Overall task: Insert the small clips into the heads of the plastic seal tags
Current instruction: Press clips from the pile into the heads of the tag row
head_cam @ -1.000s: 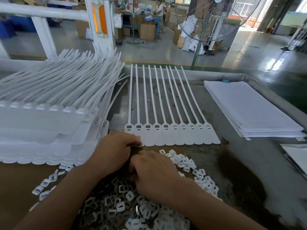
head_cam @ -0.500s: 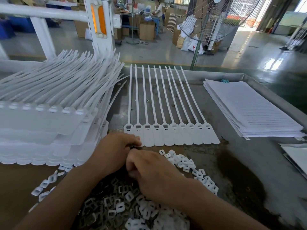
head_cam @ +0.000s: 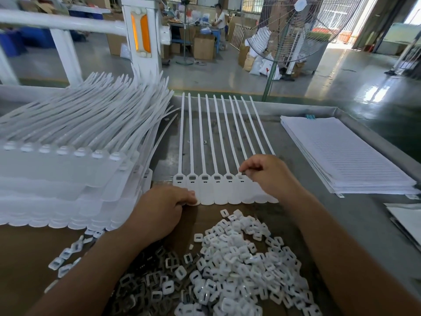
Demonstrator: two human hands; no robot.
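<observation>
A strip of joined white seal tags (head_cam: 222,192) lies flat on the metal table, heads in a row and tails pointing away. My right hand (head_cam: 271,176) pinches a small clip (head_cam: 243,173) at the head of the sixth tag from the left. The five heads to its left show grey inserts. With curled fingers, my left hand (head_cam: 163,210) pinches the strip's lower left edge. A heap of white clips (head_cam: 241,258) lies close in front, and darker metal clips (head_cam: 148,283) lie to its left.
A tall stack of seal tag strips (head_cam: 68,169) fills the left side. A pile of lined white sheets (head_cam: 341,153) sits at the right, near the table's raised rim (head_cam: 355,119). Beyond the table stand a fan (head_cam: 293,30) and a white post (head_cam: 141,33).
Both hands left the clip heap. My right hand went up and right to a tag head with a clip. My left hand shifted forward onto the strip's lower edge.
</observation>
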